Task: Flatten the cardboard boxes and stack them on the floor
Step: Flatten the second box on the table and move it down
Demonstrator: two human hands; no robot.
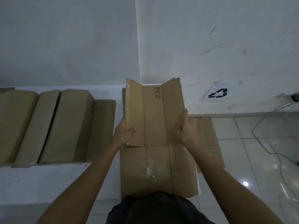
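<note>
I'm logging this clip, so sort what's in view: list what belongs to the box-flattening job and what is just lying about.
Job:
- held box, gripped by left hand and right hand
- flat boxes on the floor
- boxes on the ledge

Lying about:
- cable
- recycling sign on the wall
- wall socket

1. A brown cardboard box, collapsed but not quite flat, is held up in the middle of the scene. Its two side panels angle upward at the far end, and "PICO" is printed on its centre panel. Clear tape shines along its left edge.
2. A flattened box lies below it, nearer, with crumpled clear tape at its centre seam.
3. Another flattened box marked "PICO" lies on the floor just to the right, partly covered.
4. Several unflattened brown boxes sit side by side on the white worktop at the left.
</note>
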